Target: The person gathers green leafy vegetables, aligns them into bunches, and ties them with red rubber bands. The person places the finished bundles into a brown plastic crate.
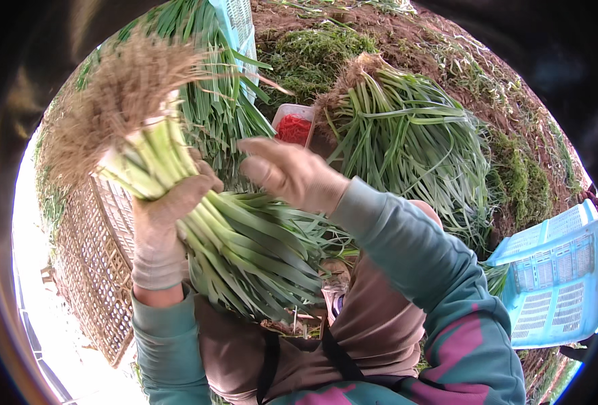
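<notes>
My left hand (177, 202), in a pale knit glove, grips a thick bundle of leek-like allium plants (248, 243) around the stems. Its bushy brown roots (122, 96) point up and left, and the flat green leaves fan down over my lap. My right hand (291, 177), also gloved and blurred, is just right of the bundle with its fingers partly bent. Nothing can be made out in it. Beyond it stands a small pale tray (291, 109) filled with red ties or string (294, 129).
A pile of rooted plants (405, 126) lies ahead on the right. More leaves (213, 111) hang beside a light-blue plastic crate (248, 40). A woven-pattern brown crate (96, 263) stands left, and another blue crate (557, 278) is tilted at right. Bare soil (410, 35) carries plant scraps.
</notes>
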Available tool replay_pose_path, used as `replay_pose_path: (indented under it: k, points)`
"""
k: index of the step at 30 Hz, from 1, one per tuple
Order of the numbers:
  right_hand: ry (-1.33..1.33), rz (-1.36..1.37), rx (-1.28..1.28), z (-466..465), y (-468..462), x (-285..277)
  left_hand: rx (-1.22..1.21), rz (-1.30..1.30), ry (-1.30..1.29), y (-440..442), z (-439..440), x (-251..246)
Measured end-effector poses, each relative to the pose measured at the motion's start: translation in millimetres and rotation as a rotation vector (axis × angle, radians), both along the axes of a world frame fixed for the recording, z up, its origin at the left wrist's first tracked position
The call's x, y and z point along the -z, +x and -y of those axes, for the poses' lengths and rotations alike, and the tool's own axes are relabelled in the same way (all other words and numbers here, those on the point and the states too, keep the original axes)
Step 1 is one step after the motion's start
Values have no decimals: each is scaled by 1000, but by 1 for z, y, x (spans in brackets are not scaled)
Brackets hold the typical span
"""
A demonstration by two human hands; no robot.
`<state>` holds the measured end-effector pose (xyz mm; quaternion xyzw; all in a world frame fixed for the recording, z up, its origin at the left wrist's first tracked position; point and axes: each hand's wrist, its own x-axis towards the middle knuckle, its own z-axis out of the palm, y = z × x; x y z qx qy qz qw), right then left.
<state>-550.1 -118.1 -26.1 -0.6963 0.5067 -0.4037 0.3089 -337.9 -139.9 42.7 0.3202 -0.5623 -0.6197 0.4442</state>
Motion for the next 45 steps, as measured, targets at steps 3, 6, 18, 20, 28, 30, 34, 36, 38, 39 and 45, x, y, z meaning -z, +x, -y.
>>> replay_pose_path:
  k: [3, 6, 18, 20, 28, 30, 34, 36, 38, 39, 45]
  points:
    - [287, -410, 346, 40, -70, 35, -60, -173, 13, 7, 2, -4]
    - [221, -1035, 566, 71, -157, 80, -152, -107, 11, 11, 4, -4]
    - [478, -1431, 681, 86, -231, 120, -245, -27, 90, 23, 11, 2]
    - [616, -1456, 577, 87, -210, 111, -255, -6, 109, 23, 12, 5]
    - [497, -1212, 753, 94, -213, 115, -234, 43, 81, 6, 14, 8]
    - [249, -1255, 964, 96, -237, 129, -225, 53, 59, 2, 13, 7]
    - [347, -1201, 1019, 94, -268, 160, -231, 67, 56, -1, 11, 7]
    - [393, -1163, 1029, 94, -272, 166, -227, 49, 49, -1, 11, 6]
    - [224, -1107, 1073, 93, -270, 163, -260, 58, 63, -1, 10, 4]
    - [93, -1082, 1118, 92, -268, 157, -260, 45, 71, -1, 10, 3]
    - [40, -166, 738, 81, -234, 92, -311, 43, 12, 0, 10, -2]
